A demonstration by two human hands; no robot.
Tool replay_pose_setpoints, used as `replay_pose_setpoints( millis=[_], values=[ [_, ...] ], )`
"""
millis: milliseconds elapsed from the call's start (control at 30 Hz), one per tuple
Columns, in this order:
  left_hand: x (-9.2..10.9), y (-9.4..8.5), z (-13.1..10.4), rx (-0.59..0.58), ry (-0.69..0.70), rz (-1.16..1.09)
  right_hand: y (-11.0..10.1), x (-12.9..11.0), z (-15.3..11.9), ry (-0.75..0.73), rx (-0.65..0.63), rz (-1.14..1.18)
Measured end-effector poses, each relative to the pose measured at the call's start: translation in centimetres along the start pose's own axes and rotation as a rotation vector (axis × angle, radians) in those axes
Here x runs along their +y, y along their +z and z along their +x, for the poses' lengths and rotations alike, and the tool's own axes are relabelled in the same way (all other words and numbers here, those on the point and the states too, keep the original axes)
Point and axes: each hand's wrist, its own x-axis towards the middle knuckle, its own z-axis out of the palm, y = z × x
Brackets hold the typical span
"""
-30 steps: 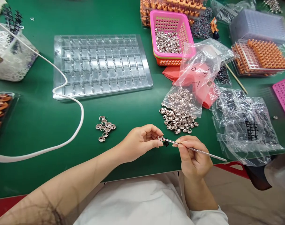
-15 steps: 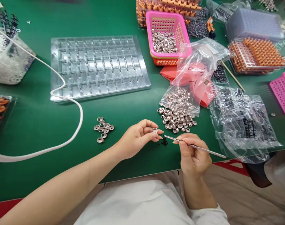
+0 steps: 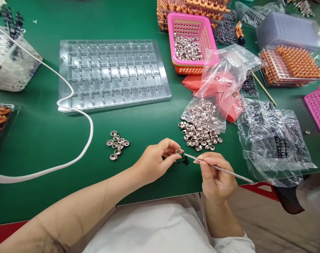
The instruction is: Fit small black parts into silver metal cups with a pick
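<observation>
Between the fingertips of my left hand (image 3: 160, 160) is a small silvery metal cup (image 3: 178, 151) with an opening in it. My right hand (image 3: 218, 174) grips a pair of metal tweezers (image 3: 228, 171) like a pen. Their tip points left and is close beside the cup; whether it touches, I cannot tell. Just below the tip, tiny black parts (image 3: 185, 161) lie on the green table. Beyond my hands spreads a pile of similar metal cups (image 3: 200, 135), partly under a clear plastic bag (image 3: 211, 95). Several more cups (image 3: 118, 144) form a small group to the left.
A clear compartment tray (image 3: 115, 72) lies at the back. Behind the pile stands a pink basket (image 3: 215, 38) holding more cups. A white cable (image 3: 90, 130) curves across the left side. Bagged black parts (image 3: 281, 140) and orange parts (image 3: 298, 63) occupy the right.
My left hand has turned the cup and brought it slightly right and down, closer to the tweezer tip. The right hand stays nearly in place. The whole view has shifted slightly.
</observation>
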Motion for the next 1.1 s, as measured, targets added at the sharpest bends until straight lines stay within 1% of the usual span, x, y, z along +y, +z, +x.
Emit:
replay_pose_setpoints(
  millis=[67,200,333,733,933,1100],
  values=[
    [0.14,-0.04,-0.04,0.006,0.031,0.056,-0.11,-0.10,0.03,-0.044,-0.058,-0.016],
    [0.25,-0.02,-0.09,0.018,0.067,0.099,-0.40,-0.25,0.10,-0.190,-0.162,-0.098],
    [0.25,0.02,-0.04,0.031,0.067,0.094,-0.56,-0.40,0.06,-0.231,-0.223,-0.154],
    [0.35,0.06,-0.09,0.044,0.065,0.104,-0.53,-0.35,0.11,-0.259,-0.240,-0.193],
    [0.51,0.02,-0.11,0.042,0.055,0.108,-0.42,-0.45,0.01,-0.235,-0.228,-0.202],
    [0.58,-0.02,-0.16,0.038,0.047,0.107,-0.53,-0.43,0.15,-0.249,-0.261,-0.207]
  ],
)
